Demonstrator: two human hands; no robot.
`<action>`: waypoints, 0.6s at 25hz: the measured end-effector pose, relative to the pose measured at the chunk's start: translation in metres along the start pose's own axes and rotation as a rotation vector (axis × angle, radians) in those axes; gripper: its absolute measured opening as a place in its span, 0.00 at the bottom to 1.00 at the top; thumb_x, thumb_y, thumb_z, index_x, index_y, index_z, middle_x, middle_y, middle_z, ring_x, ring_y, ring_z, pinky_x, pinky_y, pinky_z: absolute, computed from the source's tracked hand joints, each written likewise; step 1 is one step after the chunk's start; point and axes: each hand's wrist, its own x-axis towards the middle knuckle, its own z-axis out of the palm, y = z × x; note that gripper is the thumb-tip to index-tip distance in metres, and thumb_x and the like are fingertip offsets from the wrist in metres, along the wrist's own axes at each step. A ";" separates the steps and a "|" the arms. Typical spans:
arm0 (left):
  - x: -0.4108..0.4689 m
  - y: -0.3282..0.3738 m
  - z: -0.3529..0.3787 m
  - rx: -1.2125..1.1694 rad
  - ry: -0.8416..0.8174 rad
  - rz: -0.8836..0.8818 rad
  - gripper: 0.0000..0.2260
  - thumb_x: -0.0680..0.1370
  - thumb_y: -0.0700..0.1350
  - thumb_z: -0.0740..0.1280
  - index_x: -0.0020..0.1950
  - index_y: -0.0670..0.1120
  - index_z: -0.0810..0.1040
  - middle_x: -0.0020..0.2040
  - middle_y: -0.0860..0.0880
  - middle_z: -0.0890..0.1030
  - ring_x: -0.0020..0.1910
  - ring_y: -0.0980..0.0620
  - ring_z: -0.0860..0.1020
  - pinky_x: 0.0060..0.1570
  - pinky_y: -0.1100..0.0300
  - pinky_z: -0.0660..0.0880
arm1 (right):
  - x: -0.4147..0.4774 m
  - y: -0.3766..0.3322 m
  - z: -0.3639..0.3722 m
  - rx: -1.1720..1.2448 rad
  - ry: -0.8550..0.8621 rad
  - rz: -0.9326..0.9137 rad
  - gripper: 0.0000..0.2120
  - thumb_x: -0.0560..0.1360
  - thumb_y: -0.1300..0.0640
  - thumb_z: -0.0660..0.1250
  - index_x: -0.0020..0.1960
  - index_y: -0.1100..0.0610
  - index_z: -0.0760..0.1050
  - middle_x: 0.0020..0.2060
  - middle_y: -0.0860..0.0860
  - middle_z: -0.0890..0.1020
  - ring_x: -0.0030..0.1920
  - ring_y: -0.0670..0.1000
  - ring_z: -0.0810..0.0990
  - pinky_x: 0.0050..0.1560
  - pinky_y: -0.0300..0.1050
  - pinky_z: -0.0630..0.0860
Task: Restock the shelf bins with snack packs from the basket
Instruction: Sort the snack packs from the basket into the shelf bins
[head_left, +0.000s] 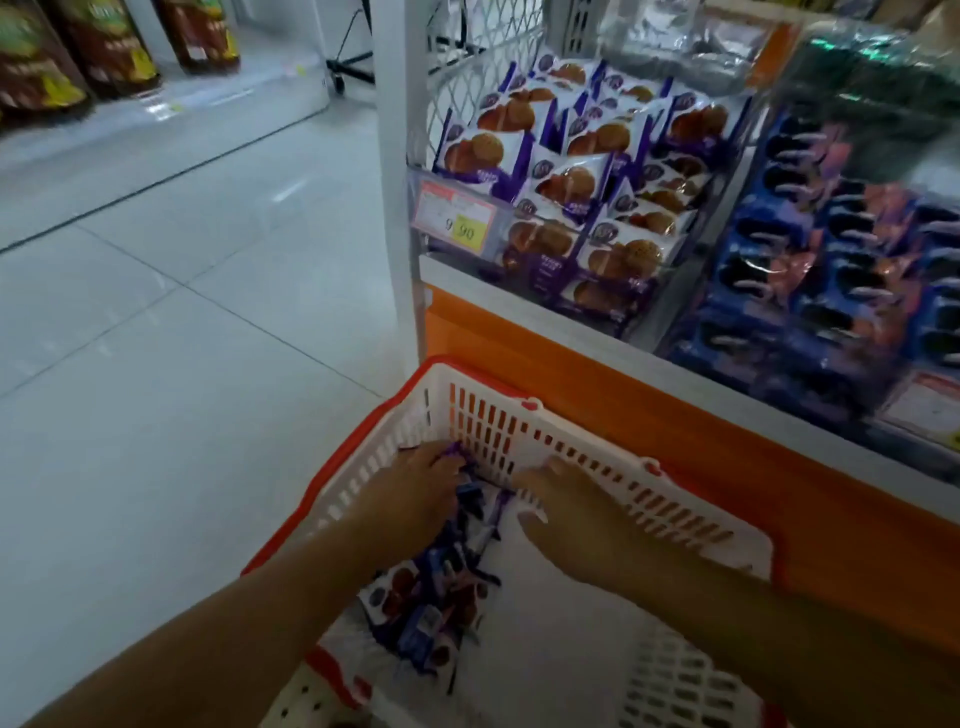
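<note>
Below, one basket (576, 434), left hand (415, 493) gripping snack packs (431, 587), right hand (571, 517) grip wide.

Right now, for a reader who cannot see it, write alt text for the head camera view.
Two hands reach into a white basket: the left hand grips purple snack packs, the right hand rests open beside them. Behind the basket, shelf bins hold purple cookie packs and blue packs.
</note>
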 end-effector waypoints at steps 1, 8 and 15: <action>0.003 -0.006 0.015 -0.034 -0.067 -0.026 0.23 0.82 0.46 0.59 0.77 0.52 0.61 0.77 0.50 0.61 0.73 0.49 0.64 0.72 0.55 0.64 | 0.014 0.018 0.039 0.012 -0.198 0.121 0.19 0.81 0.52 0.58 0.71 0.55 0.66 0.68 0.54 0.70 0.67 0.54 0.70 0.67 0.47 0.69; 0.006 -0.027 0.070 -0.354 -0.002 -0.448 0.16 0.82 0.42 0.59 0.70 0.45 0.68 0.66 0.44 0.72 0.61 0.48 0.74 0.59 0.60 0.70 | 0.100 0.009 0.143 0.753 0.085 0.320 0.24 0.76 0.48 0.67 0.71 0.46 0.67 0.69 0.47 0.71 0.68 0.49 0.70 0.69 0.51 0.69; 0.001 -0.028 0.056 -0.837 0.100 -0.589 0.18 0.80 0.42 0.65 0.69 0.48 0.68 0.57 0.52 0.75 0.53 0.54 0.76 0.50 0.61 0.72 | 0.125 -0.017 0.123 0.698 0.138 0.317 0.19 0.70 0.49 0.74 0.58 0.52 0.74 0.60 0.48 0.74 0.62 0.50 0.71 0.61 0.44 0.72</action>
